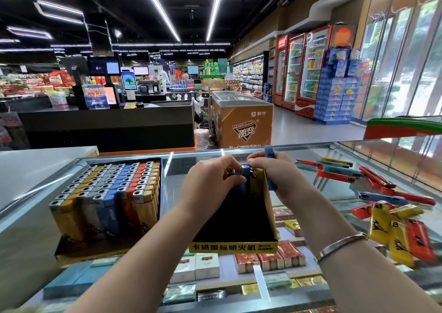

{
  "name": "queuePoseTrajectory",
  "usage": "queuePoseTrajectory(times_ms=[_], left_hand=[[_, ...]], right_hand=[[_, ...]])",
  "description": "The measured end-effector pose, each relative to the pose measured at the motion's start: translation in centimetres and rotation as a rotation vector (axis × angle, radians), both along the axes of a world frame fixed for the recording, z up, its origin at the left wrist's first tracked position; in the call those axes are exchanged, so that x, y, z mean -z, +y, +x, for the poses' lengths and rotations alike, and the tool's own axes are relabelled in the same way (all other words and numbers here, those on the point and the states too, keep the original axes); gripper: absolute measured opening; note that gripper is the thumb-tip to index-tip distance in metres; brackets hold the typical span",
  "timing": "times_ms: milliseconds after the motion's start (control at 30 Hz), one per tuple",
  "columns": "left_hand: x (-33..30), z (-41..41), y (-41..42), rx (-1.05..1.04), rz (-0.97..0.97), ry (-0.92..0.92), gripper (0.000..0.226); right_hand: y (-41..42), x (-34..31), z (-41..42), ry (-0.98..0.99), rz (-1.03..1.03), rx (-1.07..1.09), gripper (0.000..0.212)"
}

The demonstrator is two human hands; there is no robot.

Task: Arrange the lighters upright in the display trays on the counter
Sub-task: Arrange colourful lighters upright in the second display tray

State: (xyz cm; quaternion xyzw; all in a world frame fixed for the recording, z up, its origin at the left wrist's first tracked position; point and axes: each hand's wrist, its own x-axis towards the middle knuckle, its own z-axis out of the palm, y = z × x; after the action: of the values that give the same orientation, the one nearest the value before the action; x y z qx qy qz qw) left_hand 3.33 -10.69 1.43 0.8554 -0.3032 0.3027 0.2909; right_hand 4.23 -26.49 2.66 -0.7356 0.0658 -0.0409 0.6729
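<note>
Fingers of both hands pinched on slim blue plastic lighters over the near-empty cardboard tray.

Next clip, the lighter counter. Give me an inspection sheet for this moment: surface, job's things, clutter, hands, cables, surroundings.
Surface: glass counter over a case of cigarette packs.
Job's things: full tray at left, lighters upright in colour rows; middle tray nearly empty, a few lighters standing at its far end; loose lighters lying flat at right.
Clutter: nothing seen beyond the loose lighters.
Hands: left hand pinches a blue lighter at the middle tray's far end; right hand holds another blue lighter, bracelet on the wrist.
Cables: nothing seen.
Surroundings: shop with checkout counter, chest freezer and drinks fridges behind.
</note>
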Motion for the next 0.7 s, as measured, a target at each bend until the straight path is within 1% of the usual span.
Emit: queuePoseTrajectory(times_ms=[100,233,333,433,533,600,700], left_hand=[[-0.03,0.13,-0.13,-0.014,0.054,-0.061,0.015],[0.01,0.18,-0.25,-0.028,0.132,-0.133,0.014],[-0.07,0.19,-0.54,-0.017,0.167,-0.138,0.013],[0.13,0.24,-0.85,-0.022,0.244,-0.138,0.02],[0.41,0.34,-0.84,-0.074,0.298,-0.195,0.033],[0.4,0.46,-0.67,-0.094,0.306,-0.222,0.034],[0.59,0.75,-0.25,-0.086,0.332,-0.128,0.038]], right_hand=[[0.02,0.07,0.07,-0.01,0.01,-0.001,0.006],[0.13,0.12,0.09,-0.023,0.016,0.009,0.011],[0.2,0.17,0.0,-0.038,0.01,0.003,0.011],[0.32,0.24,-0.11,-0.078,0.035,0.011,0.005],[0.31,0.22,-0.12,-0.077,0.057,0.018,0.005],[0.19,0.25,-0.04,-0.06,0.057,0.016,0.008],[0.05,0.21,-0.02,-0.048,0.126,0.003,0.02]])
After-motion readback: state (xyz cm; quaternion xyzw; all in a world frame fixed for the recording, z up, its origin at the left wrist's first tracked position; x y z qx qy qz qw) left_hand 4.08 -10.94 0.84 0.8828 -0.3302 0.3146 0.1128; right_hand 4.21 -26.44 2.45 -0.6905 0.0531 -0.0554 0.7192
